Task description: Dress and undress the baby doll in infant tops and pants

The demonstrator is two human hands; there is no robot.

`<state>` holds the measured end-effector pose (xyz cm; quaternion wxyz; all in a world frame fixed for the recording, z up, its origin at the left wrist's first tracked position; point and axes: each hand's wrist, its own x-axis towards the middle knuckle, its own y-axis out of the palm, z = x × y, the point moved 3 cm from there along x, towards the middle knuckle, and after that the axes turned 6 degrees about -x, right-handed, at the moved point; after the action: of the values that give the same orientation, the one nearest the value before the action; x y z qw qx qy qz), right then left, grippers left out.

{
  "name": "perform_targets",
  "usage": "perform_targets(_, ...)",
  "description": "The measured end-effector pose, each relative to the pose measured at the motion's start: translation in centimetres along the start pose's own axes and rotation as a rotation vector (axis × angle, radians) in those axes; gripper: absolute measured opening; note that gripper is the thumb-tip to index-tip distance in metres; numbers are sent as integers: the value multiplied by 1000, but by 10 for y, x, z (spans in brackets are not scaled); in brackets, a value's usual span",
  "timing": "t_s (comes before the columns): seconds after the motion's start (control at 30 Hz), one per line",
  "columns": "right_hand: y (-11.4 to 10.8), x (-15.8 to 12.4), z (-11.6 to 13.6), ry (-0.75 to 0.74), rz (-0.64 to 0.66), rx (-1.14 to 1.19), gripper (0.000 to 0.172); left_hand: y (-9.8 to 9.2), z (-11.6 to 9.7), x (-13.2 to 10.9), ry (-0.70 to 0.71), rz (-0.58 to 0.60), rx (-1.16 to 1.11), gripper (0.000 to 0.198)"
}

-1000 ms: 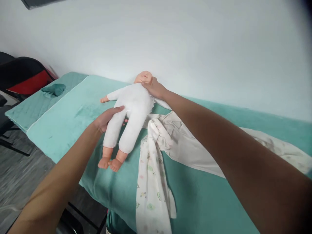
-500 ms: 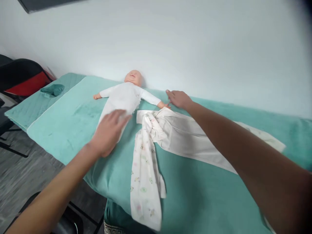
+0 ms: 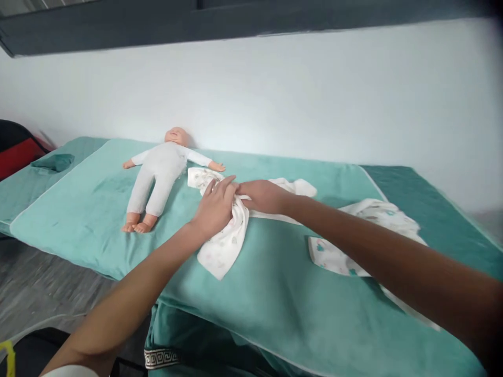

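Observation:
Both hands meet over a crumpled white printed cloth on the green bed cover. My left hand lies on the cloth with bent fingers, gripping its gathered part. Against its fingertips, my right hand is closed on the same cloth; its fingertips are partly hidden. To the left, a doll in a white suit lies on its back with arms spread. Another white printed garment lies partly under my right forearm.
A small dark green cloth item lies at the bed's far left, near a black and red chair. Behind the bed stands a white wall with a dark ledge above.
My hands have come together and taken hold of the printed cloth, which is now more bunched. The view has shifted, bringing the doll's legs and the garment on the right into sight.

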<state>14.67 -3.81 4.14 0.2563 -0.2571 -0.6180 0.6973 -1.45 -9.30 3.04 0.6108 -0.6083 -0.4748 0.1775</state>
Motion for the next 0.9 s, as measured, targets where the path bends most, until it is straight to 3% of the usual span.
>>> perform_targets(0.07,-16,-28,22,35,-38,-23,26,-6,-12,8,-27,58,3,45)
perform_targets(0.17,-32,-66,29,241,-25,-21,19,-20,-20,11,-120,77,57,33)
perform_targets(0.27,-34,-92,24,424,-4,75,20,-37,-25,7,-262,-96,-25,29)
perform_targets(0.37,-23,-105,27,508,-18,181,29,-45,-34,2,-348,-294,-282,32)
perform_targets(0.47,-3,-104,42,484,-29,345,34,-44,-43,-2,-410,-516,-703,22)
perform_targets(0.57,17,-96,64,409,-103,743,33,-39,-48,-12,-479,-644,-1124,15)
perform_targets(0.63,28,-89,78,386,-154,1118,35,-36,-50,-26,-503,-654,-1235,20)
perform_targets(0.73,40,-78,95,406,-238,1565,40,-31,-53,-56,-459,-562,-1157,49)
perform_targets(0.83,50,-68,108,371,-299,1723,42,-16,-53,-92,-470,-409,-1039,75)
perform_targets(0.9,59,-63,116,319,-239,1747,42,-5,-49,-114,-526,-384,-994,72)
